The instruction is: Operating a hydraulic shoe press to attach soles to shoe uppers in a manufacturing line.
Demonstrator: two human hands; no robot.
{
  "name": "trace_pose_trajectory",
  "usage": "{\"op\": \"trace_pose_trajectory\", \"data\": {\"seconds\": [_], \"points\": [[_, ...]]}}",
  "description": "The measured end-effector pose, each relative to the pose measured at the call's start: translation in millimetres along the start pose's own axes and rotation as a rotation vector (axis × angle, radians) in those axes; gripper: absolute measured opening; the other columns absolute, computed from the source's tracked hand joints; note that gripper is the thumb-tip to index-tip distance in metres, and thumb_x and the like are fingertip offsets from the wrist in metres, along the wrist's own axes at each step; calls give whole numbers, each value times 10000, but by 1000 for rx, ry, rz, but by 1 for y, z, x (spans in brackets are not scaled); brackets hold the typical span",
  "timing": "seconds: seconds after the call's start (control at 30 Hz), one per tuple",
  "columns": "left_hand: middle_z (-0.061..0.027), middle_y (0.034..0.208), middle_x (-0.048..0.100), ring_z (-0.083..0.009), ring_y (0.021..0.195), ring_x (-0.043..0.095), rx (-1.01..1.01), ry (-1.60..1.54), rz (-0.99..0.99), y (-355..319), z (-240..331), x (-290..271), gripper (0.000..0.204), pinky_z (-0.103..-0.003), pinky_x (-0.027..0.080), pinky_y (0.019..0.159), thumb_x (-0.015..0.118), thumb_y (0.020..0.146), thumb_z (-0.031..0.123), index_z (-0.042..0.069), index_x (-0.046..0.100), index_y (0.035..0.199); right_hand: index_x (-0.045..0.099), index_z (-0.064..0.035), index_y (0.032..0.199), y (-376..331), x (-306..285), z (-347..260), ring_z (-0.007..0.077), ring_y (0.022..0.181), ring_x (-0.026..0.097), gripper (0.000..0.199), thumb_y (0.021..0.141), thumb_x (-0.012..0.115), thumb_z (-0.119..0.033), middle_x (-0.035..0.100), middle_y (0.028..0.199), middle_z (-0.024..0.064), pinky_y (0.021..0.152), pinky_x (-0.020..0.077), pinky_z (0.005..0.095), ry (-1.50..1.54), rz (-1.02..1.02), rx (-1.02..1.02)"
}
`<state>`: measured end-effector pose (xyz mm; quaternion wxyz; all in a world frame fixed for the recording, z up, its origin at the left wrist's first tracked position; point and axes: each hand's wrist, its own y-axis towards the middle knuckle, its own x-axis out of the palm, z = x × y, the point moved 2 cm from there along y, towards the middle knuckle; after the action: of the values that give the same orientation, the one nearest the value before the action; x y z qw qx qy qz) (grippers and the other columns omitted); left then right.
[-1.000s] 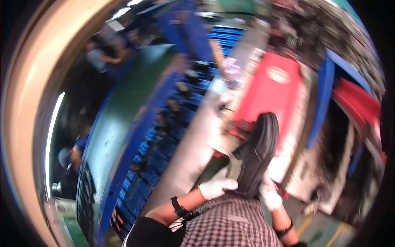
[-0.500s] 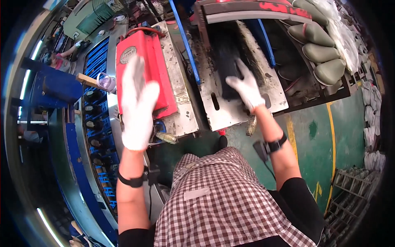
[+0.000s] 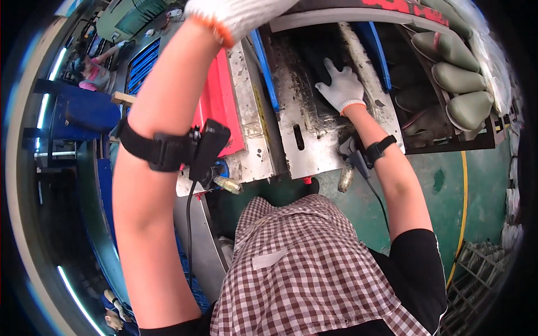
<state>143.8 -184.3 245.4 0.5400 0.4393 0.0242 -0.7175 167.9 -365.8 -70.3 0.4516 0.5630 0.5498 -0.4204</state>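
My right hand [image 3: 341,87], in a white knit glove, lies over the black pad-like surface [image 3: 308,59] set in a worn metal plate [image 3: 314,154]. Its fingers are spread and nothing shows in them. My left hand [image 3: 241,19], gloved in white with an orange cuff, reaches high beside the machine's upper bar [image 3: 347,18]. The top edge of the picture cuts off its fingers, so I cannot see whether it holds anything. Below my left forearm, a red cover [image 3: 227,106] sits on a second metal plate [image 3: 255,159].
Blue bars [image 3: 263,73] flank the black surface. Grey-green shoe-shaped forms [image 3: 459,78] fill a rack at right. Two wrapped handles, one of them a tan handle [image 3: 346,180], jut from the plates' front. Another person [image 3: 92,70] is at far left. A metal rack [image 3: 482,263] stands lower right.
My left hand has risen from over the red cover to the top edge, its forearm now across the cover. My right hand has moved slightly up and stays spread over the black surface.
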Motion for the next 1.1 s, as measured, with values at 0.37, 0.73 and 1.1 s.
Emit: {"op": "trace_pose_trajectory", "data": {"seconds": [0.37,0.73,1.1], "points": [[-242,1216,695,-415,1163,652,421,82,136,44,-23,28,400,-455,509,1030,592,935,247,61,694,1275,483,-225,1587,6,8,18,439,1260,624,828,880,703,-595,594,1417,266,1064,522,482,135,-7,-27],[-138,772,579,-364,811,614,321,356,304,-60,-20,118,126,-510,451,750,641,764,157,112,626,881,629,-19,1420,-251,48,128,220,1234,607,392,1103,575,-243,692,1301,89,1088,475,390,1256,353,750],[-81,1046,596,-324,1129,639,450,282,287,-164,-102,240,329,-548,492,1012,681,806,199,122,640,1123,576,-153,1411,-293,35,48,205,747,704,541,1086,504,-579,729,941,55,597,590,343,2295,-406,941]]}}
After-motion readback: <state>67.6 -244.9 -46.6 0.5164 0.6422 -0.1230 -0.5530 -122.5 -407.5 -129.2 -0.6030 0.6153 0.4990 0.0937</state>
